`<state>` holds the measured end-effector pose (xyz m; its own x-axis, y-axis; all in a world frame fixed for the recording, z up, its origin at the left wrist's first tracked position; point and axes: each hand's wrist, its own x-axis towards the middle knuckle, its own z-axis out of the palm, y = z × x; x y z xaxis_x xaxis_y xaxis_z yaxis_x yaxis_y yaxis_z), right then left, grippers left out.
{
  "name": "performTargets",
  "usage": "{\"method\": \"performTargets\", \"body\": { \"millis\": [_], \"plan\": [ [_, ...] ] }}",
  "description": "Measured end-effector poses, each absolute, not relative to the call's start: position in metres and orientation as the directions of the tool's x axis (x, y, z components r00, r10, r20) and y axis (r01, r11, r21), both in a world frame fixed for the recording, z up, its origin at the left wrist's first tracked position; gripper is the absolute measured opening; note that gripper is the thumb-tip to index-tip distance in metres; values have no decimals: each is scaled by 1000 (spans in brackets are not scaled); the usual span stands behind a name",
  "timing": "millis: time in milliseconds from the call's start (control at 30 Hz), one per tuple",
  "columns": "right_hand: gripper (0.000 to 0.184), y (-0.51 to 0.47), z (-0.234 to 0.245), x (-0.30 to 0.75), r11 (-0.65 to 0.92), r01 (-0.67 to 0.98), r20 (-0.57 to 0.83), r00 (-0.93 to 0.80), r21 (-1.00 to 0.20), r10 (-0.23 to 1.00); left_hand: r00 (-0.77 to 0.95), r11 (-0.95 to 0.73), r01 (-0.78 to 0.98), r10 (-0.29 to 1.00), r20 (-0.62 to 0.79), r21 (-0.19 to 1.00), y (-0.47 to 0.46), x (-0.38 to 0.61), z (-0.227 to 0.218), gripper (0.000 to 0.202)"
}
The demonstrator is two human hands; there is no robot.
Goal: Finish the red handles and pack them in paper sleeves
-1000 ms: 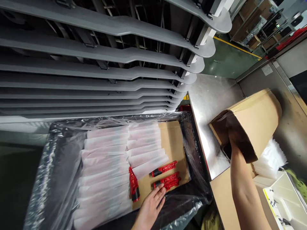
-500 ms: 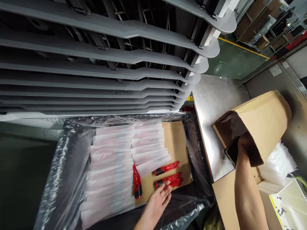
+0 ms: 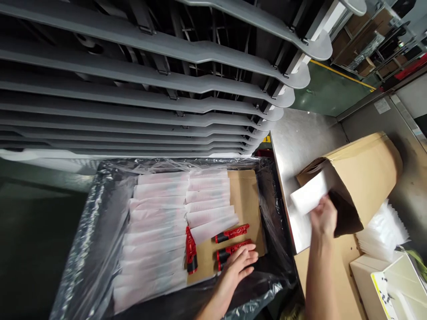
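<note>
My right hand (image 3: 324, 216) is closed on a white foam bag (image 3: 309, 194), just outside the mouth of a cardboard box (image 3: 367, 171) lying on its side. My left hand (image 3: 240, 262) is open, fingers stretched over a red-and-black plastic tool housing (image 3: 223, 256) and partly covering it; whether it touches is unclear. Above that one lies a second such housing (image 3: 232, 233), and a third housing (image 3: 191, 251) rests upright in the picture to the left. Two columns of wrapped pieces (image 3: 156, 226) in thin white bags fill the left and middle of the cardboard layer (image 3: 244, 195).
The layer sits in a bin lined with black plastic film (image 3: 270, 266). Grey slatted shelving (image 3: 140, 80) rises behind it. To the right are a steel table (image 3: 300, 126), a stack of white bags (image 3: 382, 231) and a cream plastic bin (image 3: 373, 266).
My right hand has come out of the cardboard box to the left, bringing a white foam bag. My left hand has moved slightly right, further over the lower housing.
</note>
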<state>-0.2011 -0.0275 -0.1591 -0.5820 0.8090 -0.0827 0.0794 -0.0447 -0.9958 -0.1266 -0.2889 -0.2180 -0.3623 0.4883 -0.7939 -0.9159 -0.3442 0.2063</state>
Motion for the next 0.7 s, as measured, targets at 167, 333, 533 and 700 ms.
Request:
{"method": "performTargets", "body": {
  "millis": [167, 333, 533, 700],
  "plan": [
    [26, -117, -191, -164, -306, 126, -316, -616, -944, 721, -626, -407, -780, 487, -609, 476, -274, -152, -178, 49],
    [29, -167, -201, -143, -442, 175, -454, -582, -880, 674, -706, -356, -701, 227, -671, 618, -285, -164, -181, 22],
    [43, -206, -203, -123, -486, 351, -571, -692, -800, 441, -685, -382, -715, 218, -695, 585, -298, -157, -207, 28],
    [41, -214, -223, -114, -261, 481, -547, -759, -837, 353, -595, -332, -803, 397, -699, 495, -340, -135, -219, 48]
  ]
}}
